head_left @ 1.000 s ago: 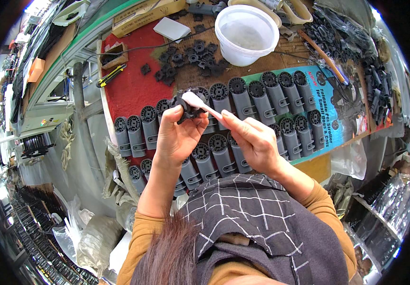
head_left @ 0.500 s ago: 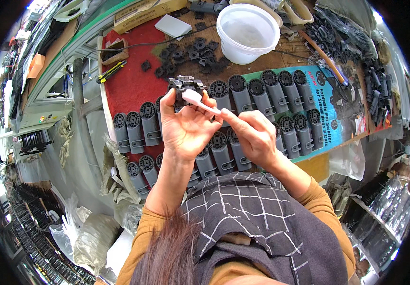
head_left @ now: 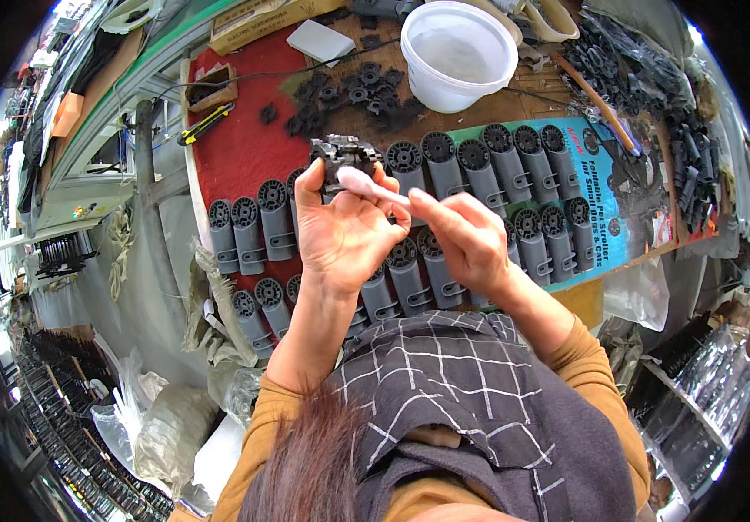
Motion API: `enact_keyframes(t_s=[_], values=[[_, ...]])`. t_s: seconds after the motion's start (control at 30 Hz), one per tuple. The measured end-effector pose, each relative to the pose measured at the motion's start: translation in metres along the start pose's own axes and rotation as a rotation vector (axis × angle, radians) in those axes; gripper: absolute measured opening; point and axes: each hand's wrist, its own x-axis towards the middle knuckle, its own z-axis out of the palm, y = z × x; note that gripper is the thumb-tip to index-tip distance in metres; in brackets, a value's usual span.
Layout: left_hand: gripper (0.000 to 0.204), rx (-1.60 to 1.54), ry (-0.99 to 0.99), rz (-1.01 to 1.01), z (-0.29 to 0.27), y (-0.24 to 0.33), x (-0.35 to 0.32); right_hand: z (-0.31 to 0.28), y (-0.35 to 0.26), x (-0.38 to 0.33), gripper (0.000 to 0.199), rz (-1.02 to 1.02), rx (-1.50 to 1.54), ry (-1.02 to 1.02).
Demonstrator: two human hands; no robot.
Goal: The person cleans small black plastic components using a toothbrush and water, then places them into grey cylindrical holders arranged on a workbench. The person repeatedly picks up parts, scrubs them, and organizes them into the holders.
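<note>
My left hand is raised over the table with its palm up, fingers closed around a black plastic part with an uneven, toothed-looking outline. In my right hand is a small pale pink spoon, pinched by its thin handle. The spoon's wide end lies against the near side of the black part, and its handle crosses the fingers of my left hand. Below and beyond both hands stand rows of grey plastic tubes with round, holed black ends. My hands partly hide some of these tubes.
A white bucket stands at the back, with loose black parts to its left. A yellow cutter and a small open box lie at the left edge. Farther right are a wooden-handled tool and piled black pieces.
The pink spoon has turned slightly, so its wide end shows more fully against the black part. Both hands keep their holds, and the view has shifted a little.
</note>
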Motion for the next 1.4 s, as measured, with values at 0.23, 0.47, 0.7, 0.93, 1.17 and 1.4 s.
enact_keyframes(t_s=[0.23, 0.47, 0.7, 0.93, 1.17, 1.4], values=[[0.047, -0.049, -0.118, -0.019, -0.021, 0.01, 0.003, -0.008, 0.002, 0.001, 0.049, 0.093, -0.04, -0.032], [0.038, 0.486, 0.064, 0.499, -0.073, 0.034, 0.009, -0.059, 0.077, 0.054, 0.029, 0.231, -0.355, 0.097], [0.035, 0.607, -0.014, 0.406, -0.086, 0.027, 0.004, -0.046, 0.094, 0.104, 0.011, -0.037, -0.579, 0.063], [0.065, 0.631, -0.046, 0.171, -0.087, 0.017, 0.006, 0.026, 0.032, 0.042, 0.017, 0.821, 0.502, -0.399], [0.054, 0.48, 0.012, 0.203, -0.11, 0.023, 0.016, 0.034, 0.07, 0.023, 0.02, 0.889, 0.36, -0.258], [0.042, 0.446, 0.065, 0.256, -0.126, 0.033, 0.021, 0.081, 0.162, 0.006, 0.02, 0.733, -0.359, -0.248]])
